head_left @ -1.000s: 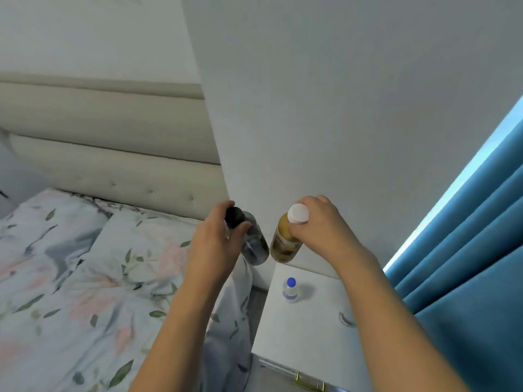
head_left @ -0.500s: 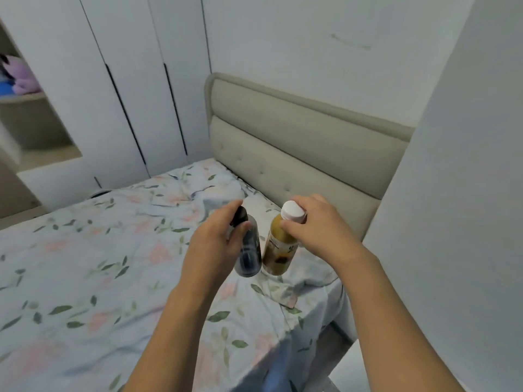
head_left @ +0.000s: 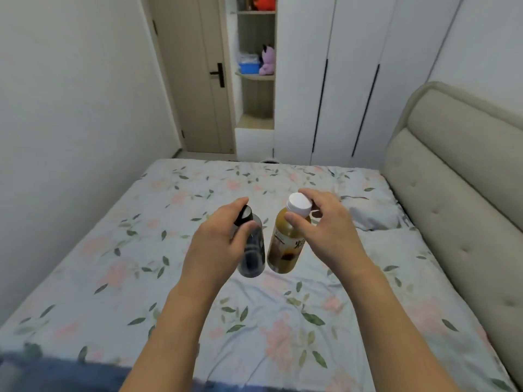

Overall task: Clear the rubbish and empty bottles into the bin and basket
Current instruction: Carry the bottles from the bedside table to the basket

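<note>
My left hand grips a dark bottle with a black cap by its neck, and the bottle hangs down. My right hand pinches a brown-yellow drink bottle with a white cap just under the cap. Both bottles hang side by side, almost touching, in the air above the flowered bed. No bin or basket is in view.
A bed with a floral sheet fills the foreground, with a pillow and a padded headboard at the right. Beyond it stand white wardrobes, open shelves with toys and a closed door. A wall runs along the left.
My view has swung left from the bedside table and blue curtain across the headboard to the whole bed and the door. Both hands keep the same hold on their bottles.
</note>
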Action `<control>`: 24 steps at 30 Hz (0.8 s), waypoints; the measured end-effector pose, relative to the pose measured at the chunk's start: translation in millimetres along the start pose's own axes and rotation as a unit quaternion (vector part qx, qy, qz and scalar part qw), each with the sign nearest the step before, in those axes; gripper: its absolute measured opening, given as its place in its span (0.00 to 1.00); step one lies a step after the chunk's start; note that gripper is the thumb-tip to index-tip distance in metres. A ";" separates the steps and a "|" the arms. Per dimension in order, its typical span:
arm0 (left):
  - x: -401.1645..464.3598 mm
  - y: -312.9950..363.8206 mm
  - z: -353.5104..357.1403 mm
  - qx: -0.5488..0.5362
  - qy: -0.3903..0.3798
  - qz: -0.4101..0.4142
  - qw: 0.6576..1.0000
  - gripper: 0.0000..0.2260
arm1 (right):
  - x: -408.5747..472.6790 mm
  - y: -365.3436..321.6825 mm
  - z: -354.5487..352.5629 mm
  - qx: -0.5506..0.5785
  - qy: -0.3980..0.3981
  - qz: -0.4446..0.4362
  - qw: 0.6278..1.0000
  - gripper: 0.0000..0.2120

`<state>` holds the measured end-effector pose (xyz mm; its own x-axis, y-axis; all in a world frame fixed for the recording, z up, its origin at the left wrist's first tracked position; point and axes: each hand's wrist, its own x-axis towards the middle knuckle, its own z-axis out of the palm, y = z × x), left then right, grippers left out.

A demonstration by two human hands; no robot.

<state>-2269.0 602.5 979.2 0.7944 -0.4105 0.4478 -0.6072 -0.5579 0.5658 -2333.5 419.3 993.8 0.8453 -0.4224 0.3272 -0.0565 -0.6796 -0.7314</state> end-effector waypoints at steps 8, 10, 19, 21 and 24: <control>-69.7 -61.1 -102.5 0.075 0.124 -0.153 0.978 0.19 | -5.0 -86.6 111.2 0.089 -0.162 -0.126 0.975 0.21; -90.0 -77.0 -129.0 0.089 0.153 -0.192 0.965 0.19 | -10.7 -113.4 139.7 0.098 -0.196 -0.151 0.964 0.20; -185.3 -138.8 -251.3 0.124 0.247 -0.321 0.906 0.19 | -75.2 -235.0 266.0 0.185 -0.303 -0.222 0.908 0.16; -198.3 -150.7 -272.3 0.133 0.260 -0.333 0.897 0.19 | -86.6 -256.0 286.3 0.192 -0.313 -0.234 0.900 0.16; -211.5 -170.2 -297.8 0.144 0.269 -0.343 0.889 0.19 | -95.3 -280.8 313.8 0.202 -0.315 -0.239 0.896 0.15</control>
<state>-2338.9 999.0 994.4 0.8059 0.4575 0.3758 0.1072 -0.7370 0.6674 -2231.5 838.6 980.2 0.8612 0.3668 0.3517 0.4812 -0.3661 -0.7965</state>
